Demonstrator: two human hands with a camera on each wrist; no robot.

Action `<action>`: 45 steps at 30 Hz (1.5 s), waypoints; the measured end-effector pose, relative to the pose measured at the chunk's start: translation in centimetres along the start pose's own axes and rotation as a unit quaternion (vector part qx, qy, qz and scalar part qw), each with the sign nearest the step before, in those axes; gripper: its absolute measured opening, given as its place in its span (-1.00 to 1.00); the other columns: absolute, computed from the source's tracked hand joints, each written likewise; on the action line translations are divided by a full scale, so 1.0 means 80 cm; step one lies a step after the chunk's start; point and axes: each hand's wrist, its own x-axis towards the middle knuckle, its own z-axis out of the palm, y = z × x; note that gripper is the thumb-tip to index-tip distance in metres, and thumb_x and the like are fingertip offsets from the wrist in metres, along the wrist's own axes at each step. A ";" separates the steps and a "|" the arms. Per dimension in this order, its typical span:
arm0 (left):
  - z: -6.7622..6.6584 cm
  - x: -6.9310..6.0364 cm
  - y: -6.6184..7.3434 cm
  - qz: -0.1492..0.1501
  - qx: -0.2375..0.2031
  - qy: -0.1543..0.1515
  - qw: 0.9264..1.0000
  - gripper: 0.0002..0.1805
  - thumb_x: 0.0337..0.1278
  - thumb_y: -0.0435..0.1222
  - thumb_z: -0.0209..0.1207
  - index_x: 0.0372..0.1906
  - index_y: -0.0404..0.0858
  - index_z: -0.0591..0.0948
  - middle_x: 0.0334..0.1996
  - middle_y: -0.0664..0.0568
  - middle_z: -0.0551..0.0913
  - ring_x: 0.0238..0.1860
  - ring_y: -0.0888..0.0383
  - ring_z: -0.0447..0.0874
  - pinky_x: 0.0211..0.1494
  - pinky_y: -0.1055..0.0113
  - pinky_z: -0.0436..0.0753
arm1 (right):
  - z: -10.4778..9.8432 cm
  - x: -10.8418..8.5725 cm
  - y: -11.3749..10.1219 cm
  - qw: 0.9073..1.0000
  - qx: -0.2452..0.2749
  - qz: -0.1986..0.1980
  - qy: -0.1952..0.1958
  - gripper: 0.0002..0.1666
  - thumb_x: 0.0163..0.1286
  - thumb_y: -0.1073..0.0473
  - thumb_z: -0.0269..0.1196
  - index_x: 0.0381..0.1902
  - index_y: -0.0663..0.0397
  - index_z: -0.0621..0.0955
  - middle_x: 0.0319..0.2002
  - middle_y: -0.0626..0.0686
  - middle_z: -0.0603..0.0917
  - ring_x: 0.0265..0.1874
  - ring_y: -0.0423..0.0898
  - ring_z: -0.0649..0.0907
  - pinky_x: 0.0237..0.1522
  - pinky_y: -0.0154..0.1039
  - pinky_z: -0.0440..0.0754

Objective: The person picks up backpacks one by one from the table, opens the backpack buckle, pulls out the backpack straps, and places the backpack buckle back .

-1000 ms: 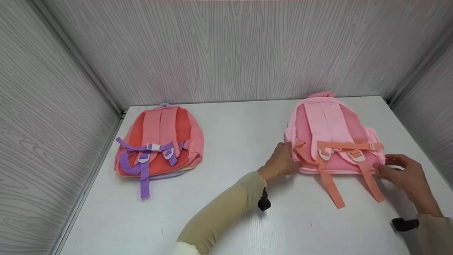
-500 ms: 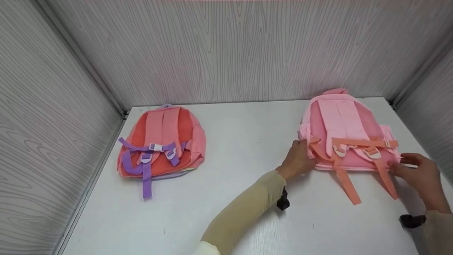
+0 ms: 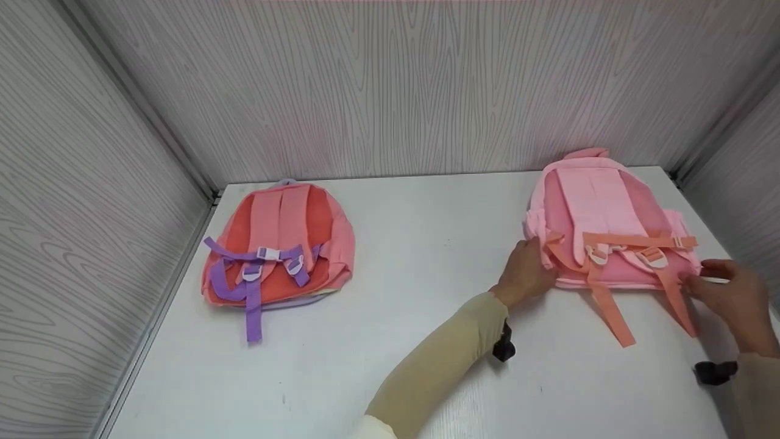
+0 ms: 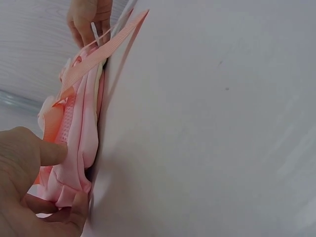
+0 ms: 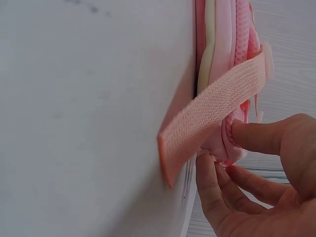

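Observation:
At the right of the table lies a light pink backpack (image 3: 600, 201), its back panel and shoulder straps facing up, with orange webbing straps hanging toward the near side. My left hand (image 3: 528, 274) grips its lower left corner; in the left wrist view the thumb presses the back panel while the fingers curl under the edge. My right hand (image 3: 736, 299) pinches the lower right corner, and the right wrist view shows the thumb on top and the fingertips (image 5: 206, 163) below. An orange strap end (image 5: 212, 103) dangles beside that hand.
A coral backpack (image 3: 277, 225) with purple straps (image 3: 253, 305) lies back side up at the left of the white table (image 3: 396, 256). Wood-grain panels (image 3: 396, 85) stand behind the table and at both sides.
Both hands have moved the pink backpack to the right and slightly toward the back wall, keeping hold of its lower corners. The coral backpack stays put; the head view has shifted slightly.

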 end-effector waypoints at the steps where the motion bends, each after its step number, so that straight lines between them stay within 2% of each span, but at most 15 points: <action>1: 0.000 0.000 0.001 0.002 0.000 0.000 1.000 -0.44 0.34 -0.14 0.40 0.35 -0.15 0.52 0.18 0.11 0.63 0.11 0.30 0.56 0.31 0.44 0.57 | 0.000 0.001 0.000 1.000 -0.001 0.001 0.002 -0.17 0.59 -0.01 0.24 0.56 0.42 0.27 0.44 0.48 0.39 0.05 0.24 0.61 -0.45 -0.53 0.60; 6: -0.002 -0.004 -0.002 0.021 -0.016 0.003 1.000 -0.54 0.37 -0.14 0.38 0.26 -0.16 0.57 0.08 0.13 0.67 0.02 0.32 0.56 0.23 0.47 0.59 | -0.003 0.001 0.000 1.000 0.004 0.003 0.004 -0.22 0.58 0.06 0.24 0.54 0.40 0.28 0.43 0.47 0.38 0.06 0.23 0.53 -0.50 -0.61 0.44; 9: -0.006 -0.008 -0.005 0.037 -0.038 0.005 0.999 -0.58 0.37 -0.14 0.38 0.22 -0.14 0.58 0.04 0.15 0.68 -0.02 0.33 0.56 0.21 0.49 0.59 | -0.003 0.001 -0.001 1.000 0.005 0.002 -0.001 -0.20 0.59 0.03 0.23 0.55 0.41 0.26 0.43 0.48 0.37 0.07 0.24 0.53 -0.50 -0.62 0.44; 14: -0.014 -0.017 -0.007 0.040 -0.057 -0.007 0.998 -0.52 0.39 -0.13 0.39 0.28 -0.10 0.51 0.06 0.19 0.63 0.01 0.35 0.56 0.24 0.51 0.59 | -0.006 0.001 -0.006 1.000 -0.001 -0.002 -0.020 -0.14 0.64 -0.10 0.16 0.55 0.45 0.23 0.41 0.50 0.35 0.07 0.24 0.53 -0.46 -0.55 0.53; 18: -0.023 -0.022 -0.005 0.035 -0.055 -0.023 0.998 -0.53 0.38 -0.15 0.38 0.27 -0.12 0.52 0.04 0.17 0.62 -0.02 0.32 0.53 0.18 0.49 0.60 | -0.012 -0.004 -0.013 1.000 -0.014 0.005 -0.018 -0.11 0.65 -0.16 0.11 0.57 0.44 0.21 0.45 0.51 0.32 0.08 0.27 0.51 -0.39 -0.48 0.50; 22: -0.035 -0.026 -0.005 0.048 -0.040 -0.029 0.998 -0.58 0.37 -0.20 0.34 0.25 -0.10 0.58 0.01 0.18 0.66 -0.06 0.30 0.54 0.12 0.45 0.61 | -0.017 -0.012 -0.027 0.999 -0.032 0.010 0.000 -0.09 0.65 -0.19 0.09 0.59 0.41 0.20 0.50 0.51 0.29 0.18 0.35 0.50 -0.31 -0.38 0.50; 25: -0.046 -0.031 -0.009 0.057 -0.027 -0.030 0.998 -0.52 0.40 -0.18 0.32 0.35 -0.13 0.57 0.14 0.14 0.67 0.07 0.29 0.59 0.23 0.44 0.59 | -0.019 -0.021 -0.042 0.999 -0.038 0.013 0.013 -0.11 0.65 -0.18 0.09 0.60 0.38 0.20 0.52 0.50 0.29 0.25 0.39 0.49 -0.26 -0.31 0.50; 27: -0.054 -0.036 -0.013 0.060 -0.015 -0.030 0.998 -0.43 0.42 -0.15 0.30 0.44 -0.18 0.52 0.26 0.07 0.65 0.22 0.25 0.60 0.34 0.41 0.56 | -0.019 -0.028 -0.052 0.999 -0.037 -0.008 0.026 -0.13 0.65 -0.16 0.09 0.59 0.38 0.23 0.50 0.51 0.32 0.29 0.42 0.48 -0.29 -0.37 0.46; 29: -0.064 -0.041 -0.018 0.060 -0.008 -0.033 0.998 -0.32 0.44 -0.12 0.29 0.55 -0.22 0.43 0.41 0.03 0.56 0.42 0.21 0.51 0.50 0.37 0.45 | -0.017 -0.037 -0.063 0.998 -0.035 -0.035 0.035 -0.14 0.66 -0.16 0.09 0.58 0.39 0.26 0.48 0.52 0.35 0.31 0.45 0.48 -0.35 -0.49 0.41; 32: -0.082 -0.049 -0.025 0.067 0.003 -0.033 0.997 -0.29 0.47 -0.10 0.27 0.59 -0.21 0.38 0.49 0.02 0.51 0.53 0.15 0.43 0.57 0.32 0.39 | -0.009 -0.049 -0.080 0.993 -0.026 -0.101 0.062 -0.21 0.64 -0.10 0.15 0.51 0.43 0.36 0.39 0.53 0.46 0.25 0.45 0.52 -0.41 -0.67 0.27; 36: -0.113 -0.063 -0.037 0.068 0.000 -0.029 0.997 -0.33 0.51 -0.08 0.25 0.59 -0.15 0.40 0.52 0.04 0.49 0.52 0.13 0.45 0.55 0.26 0.44 | 0.005 -0.059 -0.106 0.981 -0.014 -0.176 0.075 -0.30 0.59 -0.04 0.26 0.40 0.42 0.48 0.28 0.51 0.56 0.03 0.29 0.59 -0.33 -0.76 0.27; 39: -0.139 -0.073 -0.052 0.071 -0.009 -0.024 0.997 -0.34 0.53 -0.07 0.23 0.59 -0.15 0.39 0.52 0.01 0.48 0.46 0.07 0.53 0.47 0.24 0.53 | 0.016 -0.067 -0.127 0.973 -0.006 -0.221 0.063 -0.32 0.55 -0.04 0.32 0.37 0.38 0.52 0.24 0.48 0.61 0.01 0.22 0.60 -0.25 -0.79 0.29; 42: -0.166 -0.081 -0.071 0.078 -0.029 -0.019 0.996 -0.34 0.55 -0.10 0.21 0.60 -0.20 0.37 0.53 -0.04 0.46 0.40 -0.01 0.58 0.39 0.19 0.59 | 0.030 -0.076 -0.145 0.966 0.005 -0.256 0.043 -0.33 0.55 -0.05 0.34 0.35 0.36 0.54 0.22 0.45 0.63 0.05 0.25 0.63 -0.19 -0.82 0.29; 44: -0.183 -0.086 -0.084 0.079 -0.041 -0.016 0.996 -0.34 0.56 -0.11 0.20 0.60 -0.22 0.36 0.54 -0.08 0.44 0.41 -0.06 0.57 0.39 0.15 0.59 | 0.042 -0.083 -0.155 0.957 0.021 -0.287 0.037 -0.37 0.52 -0.01 0.37 0.31 0.36 0.57 0.18 0.43 0.66 0.00 0.02 0.69 -0.15 -0.82 0.33; 45: -0.191 -0.088 -0.091 0.078 -0.045 -0.014 0.996 -0.33 0.56 -0.12 0.20 0.60 -0.23 0.35 0.55 -0.09 0.43 0.41 -0.08 0.56 0.39 0.13 0.59 | 0.048 -0.086 -0.161 0.953 0.030 -0.300 0.032 -0.39 0.52 0.01 0.38 0.30 0.36 0.58 0.17 0.43 0.67 -0.01 0.04 0.72 -0.15 -0.81 0.34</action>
